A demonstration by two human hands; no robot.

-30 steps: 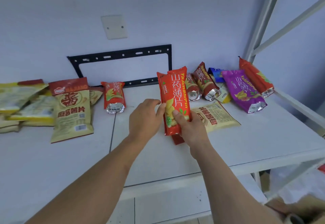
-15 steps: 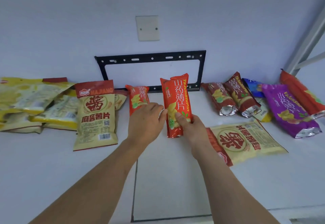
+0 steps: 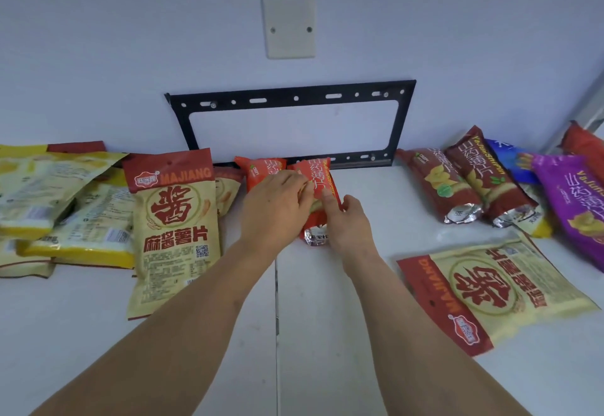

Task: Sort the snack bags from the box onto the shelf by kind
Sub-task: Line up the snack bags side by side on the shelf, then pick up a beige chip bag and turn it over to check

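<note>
Both of my hands hold a long orange-red snack bag (image 3: 318, 183) that now lies on the white shelf (image 3: 327, 317) against the back wall. My left hand (image 3: 276, 209) grips its left side and my right hand (image 3: 348, 222) its right side, thumb on top. Just left of it leans a second orange-red bag (image 3: 260, 172) of the same kind, partly behind my left hand. A beige and red MAJIANG bag (image 3: 173, 229) lies further left. Another MAJIANG bag (image 3: 490, 291) lies upside down at the right.
A pile of yellow bags (image 3: 58, 206) fills the shelf's far left. Dark red bags (image 3: 467, 183), a blue bag (image 3: 510, 160), a purple bag (image 3: 575, 206) and a red bag (image 3: 585, 144) lie at the right. A black metal bracket (image 3: 291, 98) and a blank wall plate (image 3: 289, 26) are on the wall.
The held orange-red bag went from upright in the air down and back onto the shelf, ending beside the other orange-red bag. My view turned left and moved closer.
</note>
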